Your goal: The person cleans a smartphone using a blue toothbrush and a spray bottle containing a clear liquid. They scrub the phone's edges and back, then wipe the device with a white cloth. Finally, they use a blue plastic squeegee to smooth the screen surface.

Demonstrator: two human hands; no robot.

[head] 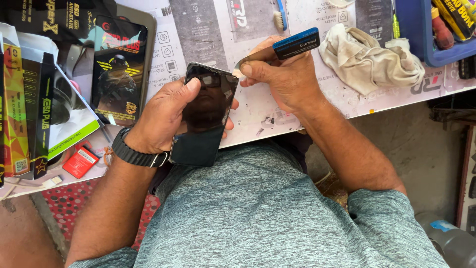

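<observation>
Head view, looking down over the person's lap and the near edge of the worktop.

Left hand: curled around a dark smartphone, thumb lying along its left edge, fingertips showing at the right edge. Phone is held off the worktop, above the lap, glossy screen up and tilted; the glass mirrors the wearer. A black watch strap sits on the left wrist.

Right hand: closed in a pinch on a thin flat tool with a blue handle. Thumb and forefinger press together near the tip. The tip touches the phone's upper right corner; I cannot tell whether it sits under the glass or only against it.

On the worktop: a crumpled beige rag just right of the right hand; a blue tray of small bottles at the far right; a small brush at the top edge; screen protector boxes stacked to the left of the phone; a small red packet near the left wrist.

The person wears a grey-green shirt.
</observation>
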